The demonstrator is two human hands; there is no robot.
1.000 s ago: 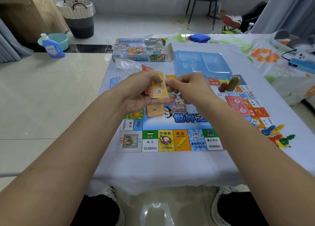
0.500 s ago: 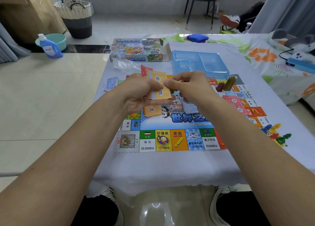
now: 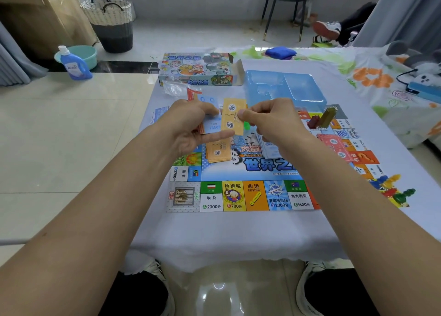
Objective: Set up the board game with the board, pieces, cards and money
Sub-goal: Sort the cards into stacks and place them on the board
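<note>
My right hand [image 3: 269,122] pinches orange card [image 3: 232,120] above board [image 3: 238,172]; my left hand [image 3: 188,124] grips card stack [image 3: 211,122].

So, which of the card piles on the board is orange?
The orange pile lying below the left hand, left of the board's centre. The other piles, under the right hand and at the right edge, are pale blue and red.

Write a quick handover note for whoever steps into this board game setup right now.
Left hand holds a fan of mixed cards.
Right hand pinches one orange paper card above the board.
Printed square game board lies flat on the table; an orange card stack and a red card stack sit on it.
Colourful plastic pawns lie right of the board.
Left: finish sorting the cards. Money is not clearly visible.
</note>
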